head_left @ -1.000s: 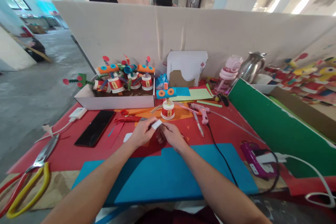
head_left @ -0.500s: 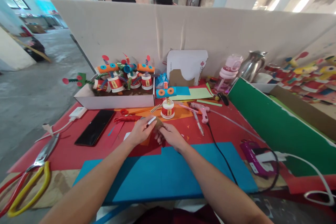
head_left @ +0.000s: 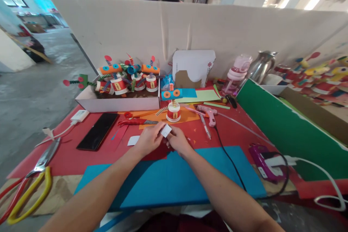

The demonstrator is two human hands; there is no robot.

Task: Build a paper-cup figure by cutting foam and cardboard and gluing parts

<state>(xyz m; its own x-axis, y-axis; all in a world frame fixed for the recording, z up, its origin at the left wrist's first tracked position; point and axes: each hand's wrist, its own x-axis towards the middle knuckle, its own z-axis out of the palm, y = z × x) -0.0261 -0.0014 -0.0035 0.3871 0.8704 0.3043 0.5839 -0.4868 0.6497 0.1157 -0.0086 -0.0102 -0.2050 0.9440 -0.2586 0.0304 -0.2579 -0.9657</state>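
A small white piece of card is pinched between my two hands above the red sheet. My left hand has its fingers closed on the card's left side. My right hand grips it from the right, with some fingertips hidden behind it. Just beyond my hands stands a red-and-white paper cup figure with a blue tube head and coiled paper limbs. A red-handled cutting tool lies to the left of the figure. Another white scrap rests beside my left wrist.
At the left are a black phone and large scissors. A white box holds several cup figures. To the right lie a pink glue gun with its cord, a pen, a purple power block and a green box.
The card has turned between my fingers: its brown side showed before, and a white face shows now. My left hand has shifted slightly right. A person behind the partition has moved right.
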